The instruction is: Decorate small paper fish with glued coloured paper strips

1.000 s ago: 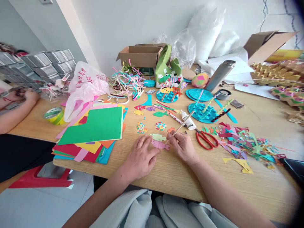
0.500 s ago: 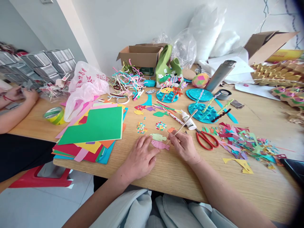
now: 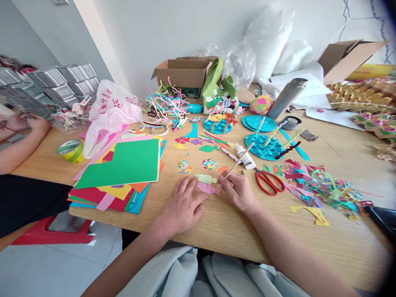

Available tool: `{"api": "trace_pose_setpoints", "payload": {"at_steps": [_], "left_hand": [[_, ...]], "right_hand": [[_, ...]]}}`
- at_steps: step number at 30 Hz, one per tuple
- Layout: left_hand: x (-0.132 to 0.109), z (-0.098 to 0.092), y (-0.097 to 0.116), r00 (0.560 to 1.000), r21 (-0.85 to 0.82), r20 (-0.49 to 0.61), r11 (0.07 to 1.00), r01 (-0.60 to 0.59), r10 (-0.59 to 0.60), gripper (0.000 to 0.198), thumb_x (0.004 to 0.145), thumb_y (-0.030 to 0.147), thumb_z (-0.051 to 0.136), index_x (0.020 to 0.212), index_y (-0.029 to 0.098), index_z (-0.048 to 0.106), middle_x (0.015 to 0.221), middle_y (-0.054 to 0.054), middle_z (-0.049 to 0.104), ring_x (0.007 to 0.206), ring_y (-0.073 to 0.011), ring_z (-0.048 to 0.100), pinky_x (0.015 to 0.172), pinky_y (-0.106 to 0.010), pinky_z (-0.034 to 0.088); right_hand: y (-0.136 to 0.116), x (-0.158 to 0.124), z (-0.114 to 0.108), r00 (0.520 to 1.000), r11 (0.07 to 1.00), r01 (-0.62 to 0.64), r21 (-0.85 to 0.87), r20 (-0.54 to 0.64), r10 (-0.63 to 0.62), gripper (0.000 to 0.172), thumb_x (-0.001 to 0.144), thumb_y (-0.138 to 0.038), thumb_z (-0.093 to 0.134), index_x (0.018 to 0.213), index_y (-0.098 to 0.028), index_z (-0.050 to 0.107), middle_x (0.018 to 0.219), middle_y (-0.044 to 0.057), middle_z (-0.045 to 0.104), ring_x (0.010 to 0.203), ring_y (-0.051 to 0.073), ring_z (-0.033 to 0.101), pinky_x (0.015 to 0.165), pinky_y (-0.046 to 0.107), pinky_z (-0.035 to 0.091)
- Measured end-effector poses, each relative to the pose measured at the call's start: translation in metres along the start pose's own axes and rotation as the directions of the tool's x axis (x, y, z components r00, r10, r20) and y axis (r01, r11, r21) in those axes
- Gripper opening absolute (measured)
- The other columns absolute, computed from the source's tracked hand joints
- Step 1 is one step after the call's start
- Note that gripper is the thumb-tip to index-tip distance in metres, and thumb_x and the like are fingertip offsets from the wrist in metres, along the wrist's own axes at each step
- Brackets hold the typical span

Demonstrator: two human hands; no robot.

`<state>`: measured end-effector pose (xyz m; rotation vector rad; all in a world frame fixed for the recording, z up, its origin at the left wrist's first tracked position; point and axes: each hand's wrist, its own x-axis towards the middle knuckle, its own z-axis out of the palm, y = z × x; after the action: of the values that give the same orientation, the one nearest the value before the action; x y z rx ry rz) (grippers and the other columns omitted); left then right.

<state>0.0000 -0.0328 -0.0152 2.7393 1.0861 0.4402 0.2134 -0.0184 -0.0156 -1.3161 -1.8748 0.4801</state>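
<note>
The right hand [image 3: 237, 190] pinches a thin stick [image 3: 241, 159], tip near the pink fish's [image 3: 206, 188] tail; the left hand [image 3: 186, 203] lies loosely spread beside its head; the fish rests on the desk [image 3: 222, 235] (a pale green fish [image 3: 206, 178] just beyond).

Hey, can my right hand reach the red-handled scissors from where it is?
Probably yes: the red-handled scissors lie just to the right of the right hand, with bare tabletop between, though that hand holds a thin stick.
</note>
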Motion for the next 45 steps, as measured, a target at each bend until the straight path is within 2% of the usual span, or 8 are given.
{"api": "trace_pose_setpoints", "payload": {"at_steps": [4,8,12,18,24,27,37,45], "left_hand": [[0.0,-0.001,0.001,1.0,0.01,0.011,1.0,0.001,-0.001,0.034,0.087,0.021,0.053,0.12,0.027,0.059,0.144,-0.01,0.039,0.139,-0.0293,0.026,0.113,-0.055,0.027],[0.0,-0.001,0.001,1.0,0.01,0.011,1.0,0.006,-0.006,0.034,0.086,0.021,0.054,0.119,0.026,0.06,0.145,-0.01,0.039,0.139,-0.0293,0.026,0.113,-0.054,0.026],[0.0,0.0,0.0,1.0,0.005,0.011,1.0,0.009,-0.009,0.035,0.086,0.02,0.054,0.12,0.027,0.059,0.144,-0.009,0.039,0.137,-0.0291,0.028,0.113,-0.054,0.027],[0.0,0.001,0.0,1.0,0.0,0.009,1.0,0.014,-0.014,0.035,0.086,0.02,0.053,0.12,0.027,0.059,0.145,-0.01,0.038,0.138,-0.0293,0.027,0.112,-0.054,0.026],[0.0,0.0,0.0,1.0,0.002,0.019,1.0,0.019,-0.019,0.034,0.087,0.022,0.052,0.12,0.027,0.059,0.145,-0.011,0.037,0.138,-0.0292,0.026,0.112,-0.054,0.027],[0.0,0.0,0.0,1.0,0.004,0.024,1.0,0.02,-0.02,0.034,0.088,0.022,0.05,0.12,0.027,0.059,0.145,-0.011,0.037,0.138,-0.029,0.026,0.112,-0.053,0.027],[-0.001,0.002,0.0,1.0,0.009,0.023,1.0,0.007,-0.008,0.034,0.086,0.022,0.054,0.119,0.026,0.059,0.145,-0.012,0.036,0.138,-0.0301,0.025,0.113,-0.054,0.025],[0.001,0.0,0.0,1.0,0.008,0.011,1.0,-0.001,0.001,0.034,0.086,0.02,0.054,0.119,0.026,0.059,0.144,-0.011,0.038,0.138,-0.0296,0.026,0.113,-0.054,0.025]], "right_hand": [[0.0,0.001,0.001,0.999,1.0,0.016,0.001,0.049,-0.016,0.035,0.096,-0.029,0.04,0.064,-0.02,0.051,0.054,0.001,0.057,0.049,0.012,0.05,0.052,0.025,0.037],[0.003,-0.001,0.001,0.999,1.0,-0.019,-0.01,-0.044,0.018,0.035,0.096,-0.032,0.04,0.067,-0.019,0.053,0.056,0.001,0.054,0.05,0.013,0.051,0.051,0.025,0.037],[0.004,-0.001,0.003,0.995,0.999,-0.038,0.017,-0.094,0.04,0.032,0.097,-0.036,0.039,0.075,-0.019,0.056,0.067,0.003,0.06,0.058,0.015,0.058,0.055,0.026,0.043],[0.002,0.006,0.006,0.996,0.998,0.051,-0.024,-0.075,-0.052,0.03,0.098,-0.033,0.038,0.08,-0.02,0.057,0.078,0.007,0.063,0.073,0.018,0.062,0.069,0.03,0.047],[0.004,0.007,0.011,0.995,0.997,0.066,-0.05,-0.075,-0.069,0.029,0.099,-0.032,0.038,0.08,-0.02,0.056,0.081,0.007,0.064,0.074,0.017,0.062,0.068,0.03,0.047],[0.006,0.006,0.011,0.996,0.998,0.054,-0.039,-0.076,-0.056,0.028,0.098,-0.031,0.039,0.079,-0.02,0.056,0.079,0.006,0.064,0.072,0.017,0.061,0.067,0.03,0.047],[0.01,0.001,0.005,0.979,0.994,-0.045,0.103,-0.196,0.065,0.027,0.097,-0.032,0.043,0.081,-0.019,0.06,0.073,0.002,0.062,0.064,0.014,0.062,0.06,0.025,0.045],[0.007,-0.002,-0.001,0.998,0.998,-0.023,0.051,-0.051,0.026,0.035,0.096,-0.031,0.041,0.067,-0.018,0.056,0.053,-0.001,0.052,0.048,0.011,0.05,0.051,0.024,0.037]]}}
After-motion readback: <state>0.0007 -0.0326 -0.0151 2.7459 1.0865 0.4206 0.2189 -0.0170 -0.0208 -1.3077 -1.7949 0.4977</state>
